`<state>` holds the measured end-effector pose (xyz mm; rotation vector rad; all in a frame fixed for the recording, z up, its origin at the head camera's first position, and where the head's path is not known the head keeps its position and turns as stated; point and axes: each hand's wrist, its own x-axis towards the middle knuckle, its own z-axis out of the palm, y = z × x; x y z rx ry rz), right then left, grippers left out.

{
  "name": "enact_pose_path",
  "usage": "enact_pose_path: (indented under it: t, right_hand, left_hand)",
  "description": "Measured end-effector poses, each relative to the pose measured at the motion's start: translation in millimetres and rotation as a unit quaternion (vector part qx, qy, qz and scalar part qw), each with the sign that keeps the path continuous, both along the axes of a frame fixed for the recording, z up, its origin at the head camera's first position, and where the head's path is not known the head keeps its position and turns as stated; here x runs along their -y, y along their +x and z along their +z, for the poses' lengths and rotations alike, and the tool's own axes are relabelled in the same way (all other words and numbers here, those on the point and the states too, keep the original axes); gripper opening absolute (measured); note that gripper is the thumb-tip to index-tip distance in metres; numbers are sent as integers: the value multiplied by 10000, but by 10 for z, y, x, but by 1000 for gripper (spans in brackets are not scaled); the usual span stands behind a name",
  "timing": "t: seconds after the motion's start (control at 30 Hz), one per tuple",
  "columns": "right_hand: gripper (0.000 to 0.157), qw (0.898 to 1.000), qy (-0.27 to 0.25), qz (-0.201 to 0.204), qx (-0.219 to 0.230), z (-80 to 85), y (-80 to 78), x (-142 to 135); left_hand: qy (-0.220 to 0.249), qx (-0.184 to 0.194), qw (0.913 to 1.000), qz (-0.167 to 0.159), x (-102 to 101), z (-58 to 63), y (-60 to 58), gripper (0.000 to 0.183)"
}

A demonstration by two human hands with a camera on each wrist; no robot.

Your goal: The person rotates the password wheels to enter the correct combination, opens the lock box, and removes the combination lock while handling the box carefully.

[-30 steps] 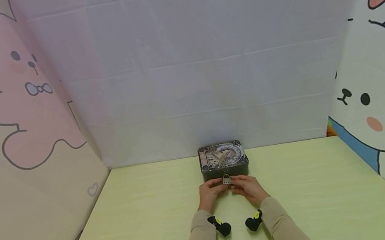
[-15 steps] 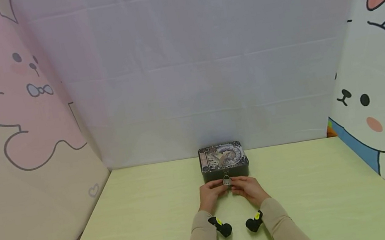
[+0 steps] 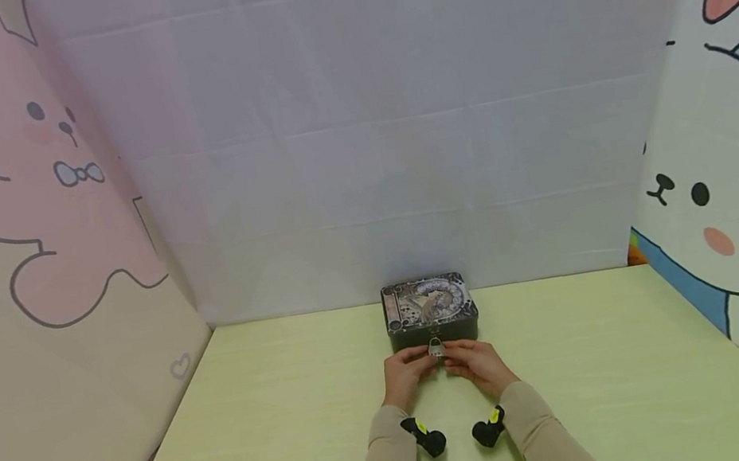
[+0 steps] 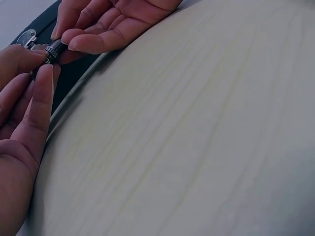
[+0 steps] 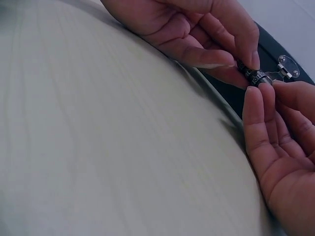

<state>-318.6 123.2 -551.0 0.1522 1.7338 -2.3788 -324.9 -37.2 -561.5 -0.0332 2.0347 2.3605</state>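
A small silver combination padlock (image 3: 436,348) hangs at the front of a dark tin box (image 3: 430,303) with a printed lid. My left hand (image 3: 403,378) pinches the padlock from the left between thumb and fingers. From the other side, my right hand (image 3: 480,366) pinches it too. In the left wrist view the number dials (image 4: 51,53) show between both hands' fingertips. The right wrist view has the padlock body (image 5: 257,77) right by the metal hasp (image 5: 286,69) on the box front. Fingers hide part of the padlock.
The box stands near the back of a pale yellow-green table (image 3: 285,429), close to a white cloth backdrop (image 3: 356,144). Side panels carry a pink rabbit (image 3: 40,210) and a white rabbit (image 3: 718,143). Black wrist cameras (image 3: 432,442) stick inward from both sleeves.
The whole head view shifts down very slightly. Both hands keep their places on the padlock, and the box stays where it is.
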Motion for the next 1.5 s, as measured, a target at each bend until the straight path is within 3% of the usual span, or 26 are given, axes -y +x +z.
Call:
enact_pose_path:
  t: [0.3, 0.57, 0.7, 0.93, 1.23, 1.5]
  right_hand:
    - [39, 10000, 1, 83, -46, 0, 1, 2]
    - [38, 10000, 3, 61, -21, 7, -2, 1]
    - [37, 10000, 3, 40, -46, 18, -3, 8]
    - [35, 10000, -56, 21, -57, 14, 10, 1]
    - [38, 10000, -2, 82, -47, 4, -1, -5]
    - [35, 10000, -85, 16, -29, -17, -10, 1]
  left_hand:
    - [190, -19, 9998, -101, 16, 26, 18, 27]
    - [366, -97, 9986, -360, 59, 262, 166, 31]
    - [377, -67, 9987, -324, 58, 288, 181, 31]
    - [240, -89, 9992, -299, 52, 248, 157, 30]
    - [294, -75, 9993, -223, 19, 0, 6, 29]
    - [346, -72, 9992, -208, 11, -30, -10, 26]
